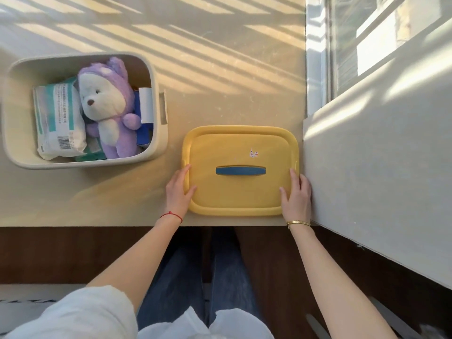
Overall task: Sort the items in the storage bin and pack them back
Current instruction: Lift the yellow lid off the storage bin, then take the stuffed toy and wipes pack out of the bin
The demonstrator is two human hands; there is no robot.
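The storage bin [14, 113] sits open at ten o'clock on the table [220, 69], still packed: a plush bear [107, 106], a white wipes packet [58, 121] and a blue box [143, 133] inside. Sorting looks not yet begun. Its yellow lid [239, 187] lies flat at the near edge, centre; the left hand [177, 192] and right hand [297, 196] grip its short sides, thumbs curled over the rim. A white ledge [379, 167] at three o'clock crowds the right hand.
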